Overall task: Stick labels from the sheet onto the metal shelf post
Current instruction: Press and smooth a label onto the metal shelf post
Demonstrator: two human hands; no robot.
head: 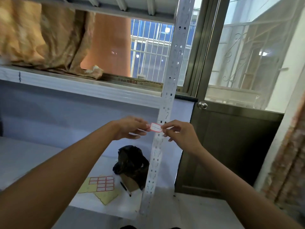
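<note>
A white label with a red border is held flat in front of the perforated grey metal shelf post. My left hand pinches its left end and my right hand pinches its right end. Whether the label touches the post I cannot tell. Below, on the lower shelf, lies the label sheet, with several red-bordered labels on yellow backing. A second piece of bare yellow backing lies just in front of it.
A black marker lies beside the sheet, next to a black plastic bag over a cardboard piece. Crumpled brown wrapping fills the upper shelf. A metal door with a round knob stands right of the post.
</note>
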